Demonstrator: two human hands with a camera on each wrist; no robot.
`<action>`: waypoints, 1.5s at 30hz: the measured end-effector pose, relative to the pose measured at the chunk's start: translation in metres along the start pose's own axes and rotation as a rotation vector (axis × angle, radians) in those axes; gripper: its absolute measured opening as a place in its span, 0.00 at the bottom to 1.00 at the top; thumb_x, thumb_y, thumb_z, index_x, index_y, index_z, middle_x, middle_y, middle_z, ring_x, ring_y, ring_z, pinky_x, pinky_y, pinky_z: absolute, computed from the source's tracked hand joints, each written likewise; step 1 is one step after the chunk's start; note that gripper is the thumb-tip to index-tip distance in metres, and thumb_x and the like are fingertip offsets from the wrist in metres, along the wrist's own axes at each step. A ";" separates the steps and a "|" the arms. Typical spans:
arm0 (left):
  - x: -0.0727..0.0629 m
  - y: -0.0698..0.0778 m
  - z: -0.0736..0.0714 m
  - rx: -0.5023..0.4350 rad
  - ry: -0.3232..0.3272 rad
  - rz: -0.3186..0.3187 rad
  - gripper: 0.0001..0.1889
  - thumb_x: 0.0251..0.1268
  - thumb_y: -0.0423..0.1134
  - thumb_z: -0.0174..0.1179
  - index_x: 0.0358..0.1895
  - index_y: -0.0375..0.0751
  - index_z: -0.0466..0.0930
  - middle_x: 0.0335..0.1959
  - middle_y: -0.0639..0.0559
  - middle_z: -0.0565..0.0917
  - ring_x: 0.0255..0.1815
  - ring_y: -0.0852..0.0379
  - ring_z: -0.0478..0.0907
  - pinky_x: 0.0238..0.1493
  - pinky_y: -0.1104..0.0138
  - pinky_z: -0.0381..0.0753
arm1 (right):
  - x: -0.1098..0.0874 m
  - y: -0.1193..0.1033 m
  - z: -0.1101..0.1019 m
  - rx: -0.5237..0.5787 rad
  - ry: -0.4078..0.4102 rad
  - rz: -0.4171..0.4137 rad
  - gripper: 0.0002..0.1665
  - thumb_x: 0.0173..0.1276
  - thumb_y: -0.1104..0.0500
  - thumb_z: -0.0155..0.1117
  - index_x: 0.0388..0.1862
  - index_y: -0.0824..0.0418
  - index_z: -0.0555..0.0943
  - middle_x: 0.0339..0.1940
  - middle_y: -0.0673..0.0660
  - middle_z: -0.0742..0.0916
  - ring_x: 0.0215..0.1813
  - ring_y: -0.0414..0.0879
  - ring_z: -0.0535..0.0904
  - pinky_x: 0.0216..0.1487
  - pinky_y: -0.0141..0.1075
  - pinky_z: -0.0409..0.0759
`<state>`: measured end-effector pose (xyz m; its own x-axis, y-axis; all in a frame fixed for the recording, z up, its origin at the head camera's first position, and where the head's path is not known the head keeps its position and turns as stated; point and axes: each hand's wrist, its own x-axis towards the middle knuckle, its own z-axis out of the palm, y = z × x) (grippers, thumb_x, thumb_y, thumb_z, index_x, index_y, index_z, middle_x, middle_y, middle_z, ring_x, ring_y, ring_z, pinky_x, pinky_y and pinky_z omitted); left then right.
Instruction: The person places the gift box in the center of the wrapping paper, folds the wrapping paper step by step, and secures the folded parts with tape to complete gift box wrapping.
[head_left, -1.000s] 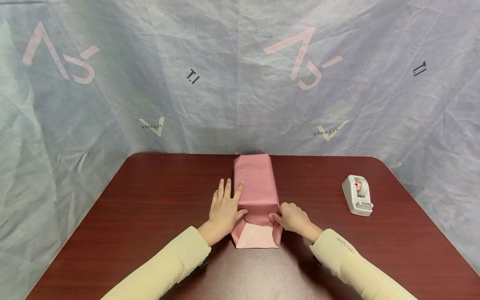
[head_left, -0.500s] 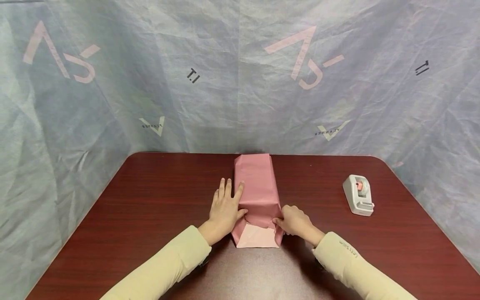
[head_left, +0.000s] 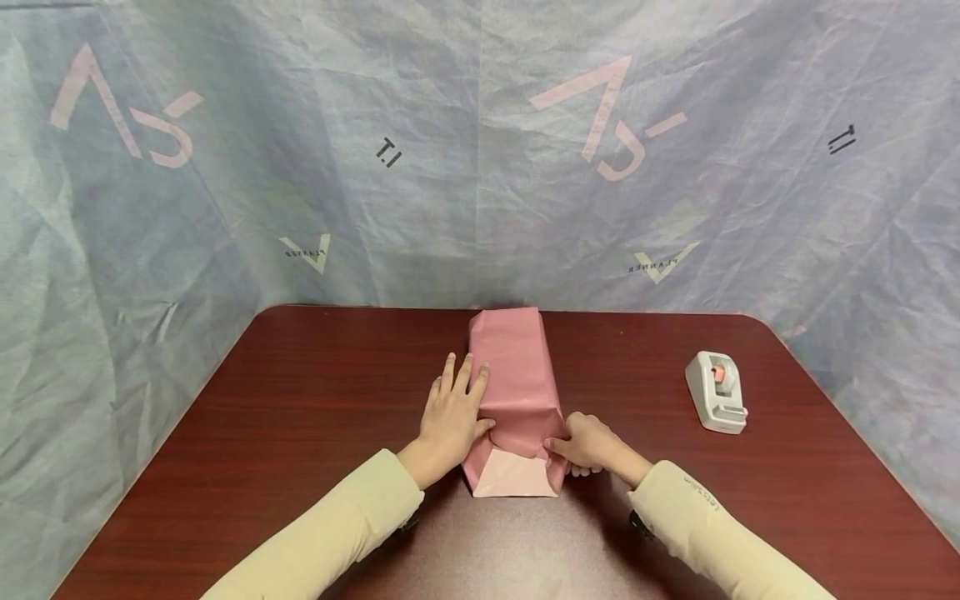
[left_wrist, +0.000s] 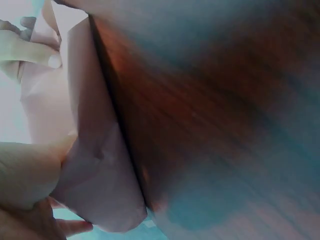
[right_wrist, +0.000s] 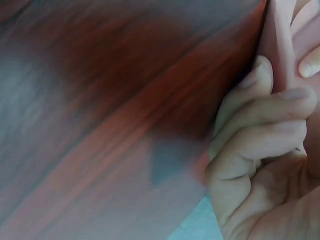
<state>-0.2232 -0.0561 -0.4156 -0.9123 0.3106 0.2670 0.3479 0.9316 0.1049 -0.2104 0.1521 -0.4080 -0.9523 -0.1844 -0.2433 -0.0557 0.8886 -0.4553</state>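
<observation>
A box wrapped in pink paper lies lengthwise in the middle of the table. At its near end the wrapping paper is folded in at the sides, and a paler trapezoid flap spreads flat on the tabletop. My left hand rests along the package's left side, fingers straight and spread, thumb on the near-end paper. With thumb and curled fingers, my right hand pinches the side fold at the near right corner. In the right wrist view those fingers bend against the outside of the paper.
A white tape dispenser with a small roll stands at the right of the dark red table. Grey-blue printed cloth hangs behind the table and along both sides.
My right hand has shifted slightly right and toward me along the near right fold, its lower fingers now showing below. The left hand's fingers have shifted slightly; the package stays put.
</observation>
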 end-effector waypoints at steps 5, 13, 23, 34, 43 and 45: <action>0.002 -0.004 0.000 0.006 -0.020 0.021 0.42 0.49 0.55 0.65 0.67 0.45 0.59 0.71 0.43 0.56 0.72 0.39 0.47 0.61 0.49 0.64 | 0.004 0.000 -0.001 0.018 0.016 0.004 0.23 0.61 0.52 0.61 0.09 0.60 0.75 0.05 0.53 0.79 0.08 0.40 0.70 0.10 0.30 0.67; 0.005 -0.006 -0.001 -0.007 -0.063 0.065 0.42 0.51 0.54 0.64 0.68 0.42 0.58 0.72 0.48 0.56 0.73 0.42 0.46 0.61 0.48 0.64 | 0.010 -0.002 0.001 0.001 0.014 0.035 0.23 0.62 0.53 0.58 0.09 0.59 0.75 0.06 0.52 0.80 0.08 0.40 0.71 0.11 0.31 0.70; 0.004 -0.005 -0.003 -0.011 -0.081 0.065 0.42 0.52 0.53 0.63 0.68 0.41 0.57 0.72 0.47 0.56 0.73 0.42 0.46 0.62 0.49 0.63 | 0.004 -0.002 -0.006 0.018 0.031 -0.004 0.21 0.63 0.54 0.58 0.12 0.61 0.74 0.06 0.55 0.79 0.07 0.40 0.71 0.10 0.32 0.69; 0.004 -0.005 -0.002 -0.002 -0.078 0.062 0.42 0.52 0.53 0.64 0.68 0.41 0.56 0.72 0.47 0.55 0.74 0.43 0.45 0.62 0.48 0.62 | 0.009 -0.001 -0.001 -0.003 0.062 0.036 0.21 0.56 0.48 0.66 0.11 0.58 0.77 0.06 0.52 0.79 0.10 0.42 0.74 0.12 0.33 0.70; 0.005 -0.002 -0.002 0.015 -0.043 0.094 0.45 0.44 0.50 0.70 0.65 0.37 0.58 0.70 0.43 0.58 0.72 0.42 0.51 0.62 0.50 0.63 | 0.012 -0.002 0.004 -0.021 0.048 0.047 0.20 0.58 0.50 0.65 0.13 0.58 0.75 0.06 0.53 0.79 0.10 0.42 0.74 0.12 0.33 0.71; 0.005 -0.001 -0.002 0.028 -0.048 0.093 0.46 0.43 0.49 0.71 0.65 0.36 0.58 0.70 0.41 0.58 0.72 0.42 0.51 0.63 0.50 0.63 | 0.012 -0.001 0.004 -0.013 0.044 0.047 0.20 0.58 0.49 0.64 0.13 0.58 0.75 0.06 0.53 0.79 0.10 0.42 0.74 0.13 0.33 0.71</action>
<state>-0.2277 -0.0555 -0.4121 -0.8861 0.4036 0.2280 0.4255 0.9033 0.0547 -0.2206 0.1471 -0.4134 -0.9661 -0.1240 -0.2266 -0.0141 0.9012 -0.4331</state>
